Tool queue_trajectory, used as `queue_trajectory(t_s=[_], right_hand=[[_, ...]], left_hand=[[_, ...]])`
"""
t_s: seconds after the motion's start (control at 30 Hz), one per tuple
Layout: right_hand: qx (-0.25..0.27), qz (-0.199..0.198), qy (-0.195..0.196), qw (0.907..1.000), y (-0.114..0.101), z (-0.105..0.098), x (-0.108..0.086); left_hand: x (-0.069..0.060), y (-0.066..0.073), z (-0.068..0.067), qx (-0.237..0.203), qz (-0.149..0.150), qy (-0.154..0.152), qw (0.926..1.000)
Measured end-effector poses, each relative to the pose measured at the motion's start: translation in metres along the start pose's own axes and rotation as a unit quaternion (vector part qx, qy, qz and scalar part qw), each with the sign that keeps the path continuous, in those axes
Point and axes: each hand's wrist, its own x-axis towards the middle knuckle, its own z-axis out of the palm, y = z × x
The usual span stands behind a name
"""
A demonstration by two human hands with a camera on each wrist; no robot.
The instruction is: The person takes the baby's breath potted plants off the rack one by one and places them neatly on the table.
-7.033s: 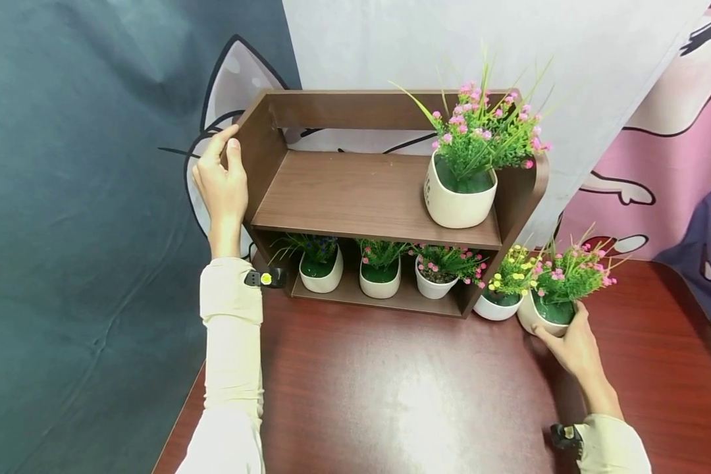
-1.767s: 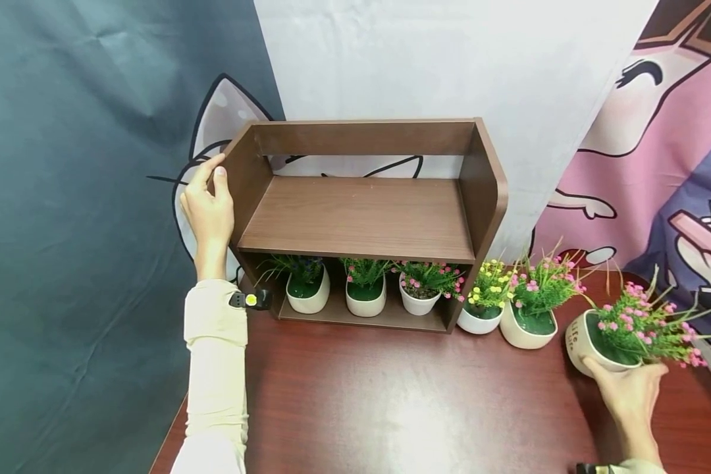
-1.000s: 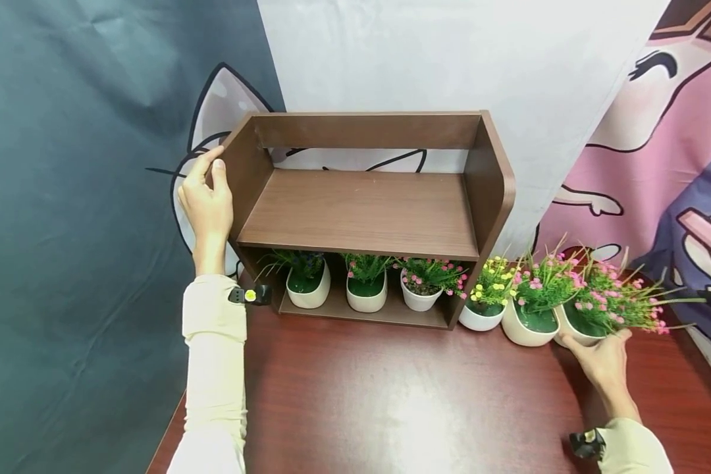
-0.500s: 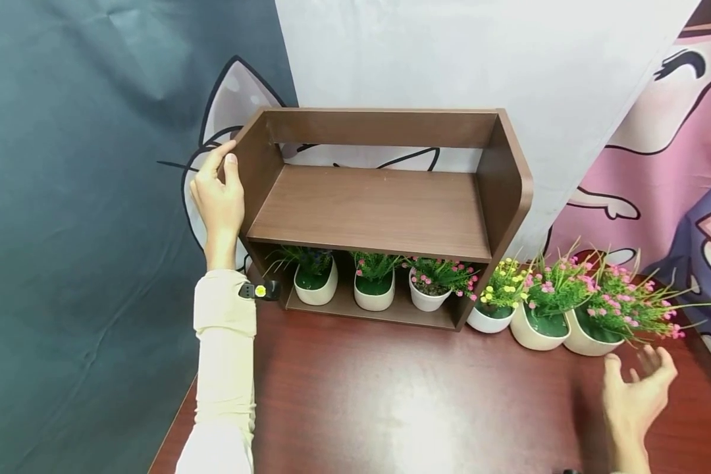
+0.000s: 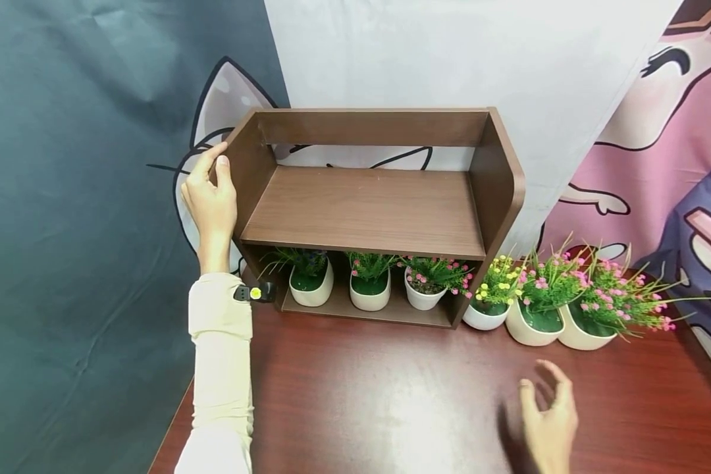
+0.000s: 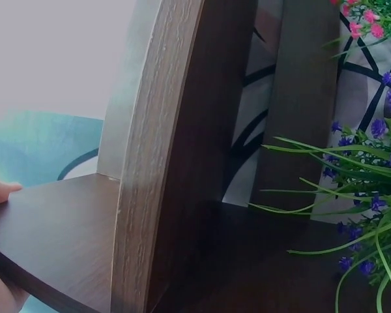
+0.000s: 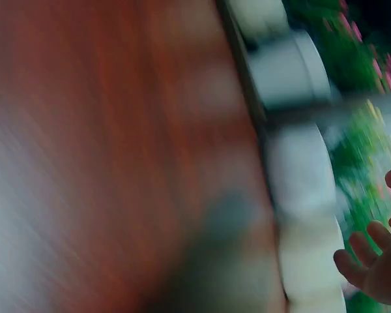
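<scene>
- Pot (image 5: 588, 340), rounded, cream, pink-flowered, now off the brown wooden shelf unit (image 5: 367, 210), four o'clock: placement looks done.
- My right hand (image 5: 549, 415), five o'clock, has released it.
- My left hand (image 5: 211, 197), ten o'clock, grips the shelf unit.

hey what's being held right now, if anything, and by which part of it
The left hand grips the brown shelf by the upper edge of its left side panel. The right hand holds nothing.
</scene>
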Motion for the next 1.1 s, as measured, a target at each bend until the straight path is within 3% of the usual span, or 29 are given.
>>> queue_trajectory(t_s=[0.13,0.23,0.43,0.63,0.77,0.93,1.1], right_hand=[[0.003,-0.047,-0.082,0.9955,-0.013,0.032,-0.035],[0.037,-0.093,-0.155,0.9828,-0.025,0.059,-0.053],[0.096,-0.163,-0.268,0.9446,-0.053,0.114,-0.058],[0.056,-0.176,-0.347,0.9194,-0.083,0.172,-0.056],[0.033,-0.177,-0.362,0.9147,-0.102,0.211,-0.05],[0.033,-0.163,-0.373,0.9127,-0.117,0.256,-0.043],[0.0,-0.153,-0.348,0.9249,-0.121,0.292,-0.035]], left_hand=[[-0.001,-0.003,-0.001,0.0,-0.011,-0.005,0.9999],[-0.002,-0.004,-0.002,-0.003,-0.018,-0.008,0.9998],[0.0,-0.002,-0.006,0.002,-0.016,-0.005,0.9999],[0.005,-0.003,-0.005,0.009,-0.001,-0.004,1.0],[0.008,-0.003,-0.004,0.006,0.011,-0.004,0.9999],[0.006,-0.001,-0.004,0.005,-0.001,-0.003,1.0],[0.001,0.0,0.0,-0.003,0.008,-0.004,1.0]])
